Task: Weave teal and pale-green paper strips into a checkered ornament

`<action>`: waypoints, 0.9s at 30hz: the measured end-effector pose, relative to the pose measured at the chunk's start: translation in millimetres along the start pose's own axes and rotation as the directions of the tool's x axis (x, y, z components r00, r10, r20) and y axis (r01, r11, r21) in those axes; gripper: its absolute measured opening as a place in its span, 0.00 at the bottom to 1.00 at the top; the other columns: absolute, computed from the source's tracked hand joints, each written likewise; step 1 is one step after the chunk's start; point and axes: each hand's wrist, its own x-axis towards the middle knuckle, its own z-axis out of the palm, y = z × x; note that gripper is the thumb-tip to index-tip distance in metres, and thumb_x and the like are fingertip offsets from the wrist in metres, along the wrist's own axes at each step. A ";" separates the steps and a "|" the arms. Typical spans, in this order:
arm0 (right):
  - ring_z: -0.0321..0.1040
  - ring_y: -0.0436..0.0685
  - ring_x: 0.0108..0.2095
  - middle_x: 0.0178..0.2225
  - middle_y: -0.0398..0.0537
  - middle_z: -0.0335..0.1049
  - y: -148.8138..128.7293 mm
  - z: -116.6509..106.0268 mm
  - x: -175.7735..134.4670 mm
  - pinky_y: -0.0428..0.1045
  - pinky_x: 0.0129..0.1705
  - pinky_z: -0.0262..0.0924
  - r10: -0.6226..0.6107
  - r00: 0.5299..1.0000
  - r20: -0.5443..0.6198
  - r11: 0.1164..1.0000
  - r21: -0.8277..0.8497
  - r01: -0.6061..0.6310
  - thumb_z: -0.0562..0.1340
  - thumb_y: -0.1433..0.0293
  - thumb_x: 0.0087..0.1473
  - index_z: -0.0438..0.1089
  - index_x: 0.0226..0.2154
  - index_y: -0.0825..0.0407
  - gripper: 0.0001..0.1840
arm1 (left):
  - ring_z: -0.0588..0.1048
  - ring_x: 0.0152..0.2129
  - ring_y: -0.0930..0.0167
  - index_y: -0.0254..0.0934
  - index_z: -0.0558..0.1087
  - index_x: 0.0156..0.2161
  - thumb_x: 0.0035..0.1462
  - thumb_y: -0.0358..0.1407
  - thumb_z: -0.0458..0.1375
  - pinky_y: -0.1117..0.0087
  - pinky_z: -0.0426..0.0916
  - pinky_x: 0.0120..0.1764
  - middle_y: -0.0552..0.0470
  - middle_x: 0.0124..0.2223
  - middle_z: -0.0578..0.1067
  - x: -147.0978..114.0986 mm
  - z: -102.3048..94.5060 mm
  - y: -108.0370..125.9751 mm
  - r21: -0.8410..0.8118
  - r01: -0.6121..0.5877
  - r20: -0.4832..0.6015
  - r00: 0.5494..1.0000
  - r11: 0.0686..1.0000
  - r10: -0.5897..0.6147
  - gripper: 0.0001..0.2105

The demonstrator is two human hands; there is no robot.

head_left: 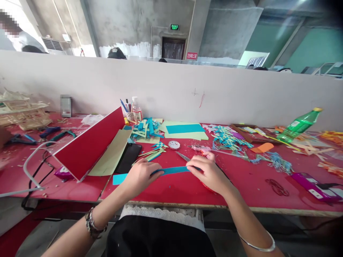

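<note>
A long blue paper strip (174, 171) stretches between my two hands above the red tabletop. My left hand (142, 175) pinches it near the middle, and its free end sticks out to the left. At the strip's right end, my right hand (205, 170) grips it between thumb and fingers. Scissors (183, 156) lie partly under my right hand, their blades pointing up and left; most of the handles are hidden. Just beyond the hands are a small round white dish (174, 144) and a pink glue gun (200, 148).
Cut blue and pale-green paper strips (147, 129) lie heaped behind, beside a blue sheet (184, 128). A red upright board (93, 142) stands left, near a black phone (129, 157). Woven paper pieces (226, 137), a tilted green bottle (301, 125) and a purple power strip (316, 187) are to the right.
</note>
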 end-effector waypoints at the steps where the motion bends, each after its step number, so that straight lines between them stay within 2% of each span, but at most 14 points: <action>1: 0.64 0.51 0.34 0.30 0.42 0.70 -4.5 1.5 1.7 0.57 0.51 0.37 -0.007 0.999 -0.037 0.997 -0.076 0.005 0.50 0.68 0.57 0.66 0.30 0.49 0.11 | 0.69 0.21 0.74 0.36 0.69 0.30 0.60 0.38 0.45 0.71 0.60 0.32 0.55 0.24 0.72 1.1 2.0 1.1 -0.003 -0.012 0.004 1.000 1.000 0.012 0.14; 4: 0.63 0.51 0.33 0.29 0.42 0.69 -21.7 11.9 9.2 0.56 0.51 0.38 -0.101 0.993 -0.062 0.978 -0.189 0.088 0.51 0.71 0.54 0.66 0.29 0.50 0.09 | 0.66 0.19 0.74 0.36 0.69 0.28 0.60 0.38 0.44 0.73 0.56 0.27 0.55 0.21 0.69 3.4 5.8 7.0 -0.023 -0.039 0.014 0.999 0.999 0.039 0.15; 6: 0.62 0.49 0.29 0.25 0.42 0.67 -31.3 21.5 14.7 0.51 0.46 0.46 -0.170 0.985 -0.025 0.976 -0.142 0.165 0.51 0.73 0.52 0.66 0.27 0.51 0.10 | 0.63 0.18 0.75 0.35 0.67 0.25 0.60 0.38 0.45 0.74 0.53 0.24 0.55 0.19 0.67 4.1 6.7 10.8 -0.070 -0.028 0.007 1.000 0.997 0.028 0.16; 8: 0.59 0.49 0.25 0.21 0.42 0.65 -36.1 30.3 19.1 0.46 0.36 0.50 -0.194 0.981 -0.019 0.979 -0.074 0.192 0.51 0.75 0.50 0.64 0.24 0.51 0.09 | 0.60 0.17 0.76 0.34 0.66 0.24 0.60 0.37 0.46 0.74 0.51 0.23 0.56 0.19 0.65 4.0 6.4 13.0 -0.158 -0.009 0.020 1.000 0.987 0.012 0.15; 10: 0.57 0.49 0.22 0.19 0.41 0.64 -35.9 36.2 21.5 0.44 0.29 0.49 -0.185 0.982 -0.044 0.983 -0.017 0.184 0.51 0.75 0.48 0.63 0.22 0.51 0.09 | 0.58 0.17 0.77 0.34 0.66 0.24 0.59 0.36 0.46 0.75 0.50 0.22 0.58 0.19 0.63 3.0 5.3 13.8 -0.253 0.027 0.055 0.998 0.967 -0.014 0.14; 13: 0.55 0.47 0.20 0.18 0.39 0.62 -30.5 38.0 21.0 0.44 0.26 0.46 -0.172 0.983 -0.067 0.983 0.047 0.176 0.52 0.75 0.45 0.62 0.20 0.51 0.08 | 0.56 0.18 0.78 0.33 0.67 0.25 0.58 0.35 0.47 0.77 0.50 0.22 0.59 0.20 0.62 0.7 2.5 14.2 -0.343 0.096 0.103 0.993 0.934 -0.065 0.13; 19: 0.57 0.46 0.21 0.18 0.39 0.61 -7.0 26.2 4.9 0.43 0.26 0.49 -0.068 0.997 -0.041 0.985 0.158 0.074 0.52 0.77 0.44 0.61 0.19 0.51 0.08 | 0.58 0.20 0.78 0.33 0.68 0.27 0.59 0.39 0.45 0.78 0.52 0.23 0.58 0.22 0.65 -6.0 -9.3 5.7 -0.375 0.183 0.182 0.976 0.909 -0.121 0.15; 22: 0.58 0.46 0.20 0.17 0.38 0.61 18.2 20.9 -10.3 0.42 0.25 0.49 -0.013 0.998 -0.063 0.994 0.110 0.020 0.52 0.77 0.44 0.61 0.18 0.51 0.09 | 0.59 0.20 0.77 0.33 0.68 0.27 0.59 0.40 0.45 0.78 0.53 0.24 0.57 0.23 0.65 -12.8 -19.0 -7.6 -0.324 0.189 0.195 0.972 0.927 -0.130 0.16; 25: 0.56 0.48 0.19 0.17 0.39 0.60 42.3 15.7 -21.8 0.44 0.25 0.49 0.071 0.979 -0.191 0.997 -0.016 -0.076 0.53 0.76 0.45 0.60 0.18 0.51 0.09 | 0.60 0.21 0.77 0.33 0.68 0.27 0.59 0.42 0.45 0.79 0.54 0.25 0.57 0.24 0.66 -19.7 -28.2 -20.6 -0.263 0.223 0.176 0.968 0.939 -0.180 0.17; 27: 0.58 0.50 0.22 0.19 0.42 0.61 45.1 11.7 -22.4 0.46 0.28 0.51 0.124 0.945 -0.302 0.988 -0.046 -0.144 0.52 0.76 0.48 0.60 0.19 0.51 0.10 | 0.60 0.20 0.77 0.34 0.68 0.28 0.59 0.42 0.45 0.79 0.54 0.25 0.57 0.23 0.67 -21.7 -31.3 -24.2 -0.215 0.237 0.170 0.964 0.947 -0.203 0.17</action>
